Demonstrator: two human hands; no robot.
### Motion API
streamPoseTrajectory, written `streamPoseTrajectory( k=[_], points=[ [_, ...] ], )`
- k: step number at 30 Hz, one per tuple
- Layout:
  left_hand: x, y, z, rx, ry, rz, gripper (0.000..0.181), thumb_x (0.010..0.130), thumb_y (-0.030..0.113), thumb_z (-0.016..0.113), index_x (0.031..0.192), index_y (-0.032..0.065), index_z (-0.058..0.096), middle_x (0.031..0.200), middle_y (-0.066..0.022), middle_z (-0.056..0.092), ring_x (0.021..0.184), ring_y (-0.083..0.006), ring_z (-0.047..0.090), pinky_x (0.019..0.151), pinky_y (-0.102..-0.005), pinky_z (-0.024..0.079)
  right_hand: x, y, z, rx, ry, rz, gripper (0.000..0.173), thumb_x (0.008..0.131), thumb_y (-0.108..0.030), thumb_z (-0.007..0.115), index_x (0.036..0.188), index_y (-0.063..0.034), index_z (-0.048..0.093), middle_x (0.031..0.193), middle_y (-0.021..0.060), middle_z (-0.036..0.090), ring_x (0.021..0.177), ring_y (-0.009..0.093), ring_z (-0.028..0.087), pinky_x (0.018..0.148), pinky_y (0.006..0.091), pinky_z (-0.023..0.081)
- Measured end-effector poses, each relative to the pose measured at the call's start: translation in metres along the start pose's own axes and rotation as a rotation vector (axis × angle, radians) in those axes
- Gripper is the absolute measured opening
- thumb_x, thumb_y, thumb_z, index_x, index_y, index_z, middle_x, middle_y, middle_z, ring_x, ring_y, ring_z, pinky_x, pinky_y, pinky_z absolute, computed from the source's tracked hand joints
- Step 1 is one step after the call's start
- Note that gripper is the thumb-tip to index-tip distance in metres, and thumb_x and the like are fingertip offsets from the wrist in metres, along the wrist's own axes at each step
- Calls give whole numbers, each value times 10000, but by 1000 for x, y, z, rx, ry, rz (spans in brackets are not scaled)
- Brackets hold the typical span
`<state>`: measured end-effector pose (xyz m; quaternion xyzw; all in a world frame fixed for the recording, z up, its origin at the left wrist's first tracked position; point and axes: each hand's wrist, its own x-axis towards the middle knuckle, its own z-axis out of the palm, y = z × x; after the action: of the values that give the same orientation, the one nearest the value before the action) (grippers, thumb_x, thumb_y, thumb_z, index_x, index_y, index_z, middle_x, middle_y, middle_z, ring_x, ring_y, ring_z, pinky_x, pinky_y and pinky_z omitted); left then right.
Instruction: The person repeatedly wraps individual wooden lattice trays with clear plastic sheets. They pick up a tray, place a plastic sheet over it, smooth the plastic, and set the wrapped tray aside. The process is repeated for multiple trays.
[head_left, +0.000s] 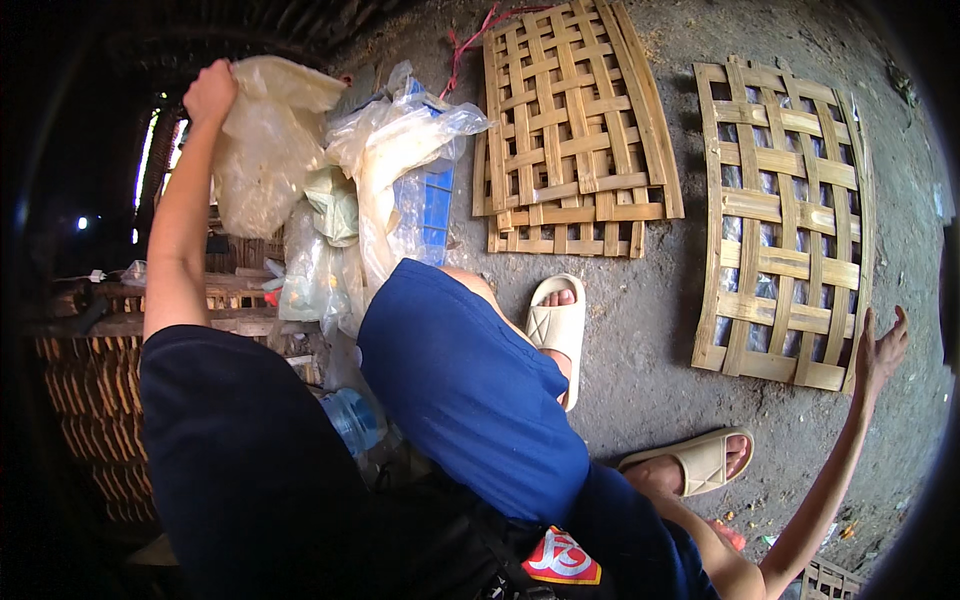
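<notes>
My left hand (210, 94), raised at the upper left, is closed around the edge of a yellowish plastic bag (266, 150) that hangs down crumpled. Beside that bag, loose clear plastic sheeting (386, 150) drapes over a blue plastic crate (437, 202). My right hand (883, 351) is at the lower right corner of a woven bamboo panel (787, 214), its fingers apart and nothing seen in it. Whether it touches the panel's edge I cannot tell. Dark, shiny plastic shows through the gaps of this panel.
Several woven bamboo panels (570, 112) lie stacked on the grey ground (600, 315), with red string (469, 41) behind them. A slatted bamboo structure (90, 405) stands at the left. A blue-tinted clear plastic bottle (351, 420) lies by my thigh. My sandalled feet rest between these things.
</notes>
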<state>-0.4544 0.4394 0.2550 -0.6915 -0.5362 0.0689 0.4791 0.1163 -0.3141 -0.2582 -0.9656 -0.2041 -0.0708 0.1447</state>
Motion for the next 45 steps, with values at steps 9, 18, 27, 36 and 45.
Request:
streamPoseTrajectory(
  k=[9, 18, 27, 36, 45],
  points=[
    [-66, 180, -171, -595, 504, 453, 293, 982, 398, 550, 1151, 224, 713, 1061, -110, 719, 964, -390, 677, 800, -465, 557, 8, -96, -59, 106, 180, -197, 570, 913, -274, 704, 1378, -30, 482, 1351, 209, 522, 1286, 370, 487, 1083, 464, 385],
    [-215, 342, -338, -1407, 667, 1181, 141, 934, 113, 650, 1019, 12, 698, 933, -170, 728, 834, -329, 722, 714, -369, 566, -14, -207, -159, 274, 423, -623, 992, 736, -465, 845, 1494, -119, 307, 1530, 206, 347, 1443, 397, 308, 1187, 567, 258],
    [-254, 420, -455, -1916, 456, 1326, 235, 968, 81, 535, 770, 16, 645, 570, -127, 618, 462, -162, 554, 451, -351, 473, 8, -188, -222, 107, 693, -492, 887, 703, -86, 826, 1462, -57, 367, 1276, 134, 620, 1172, 316, 594, 1009, 437, 441],
    [-305, 543, -521, -2193, 158, 1501, 560, 704, 428, 876, 1039, 9, 713, 912, -154, 747, 706, -236, 727, 697, -328, 584, 79, -45, -316, -38, 166, -303, 428, 728, 14, 545, 1110, -112, 692, 851, 151, 697, 738, 293, 666, 690, 379, 537],
    [-333, 585, -536, -1843, -191, 1549, 453, 740, 100, 690, 1187, 23, 668, 992, -151, 745, 914, -220, 717, 865, -368, 557, 90, 42, -369, -341, -44, -54, 269, 817, -109, 586, 1040, -59, 729, 921, 154, 719, 891, 294, 688, 805, 386, 525]
  ],
)
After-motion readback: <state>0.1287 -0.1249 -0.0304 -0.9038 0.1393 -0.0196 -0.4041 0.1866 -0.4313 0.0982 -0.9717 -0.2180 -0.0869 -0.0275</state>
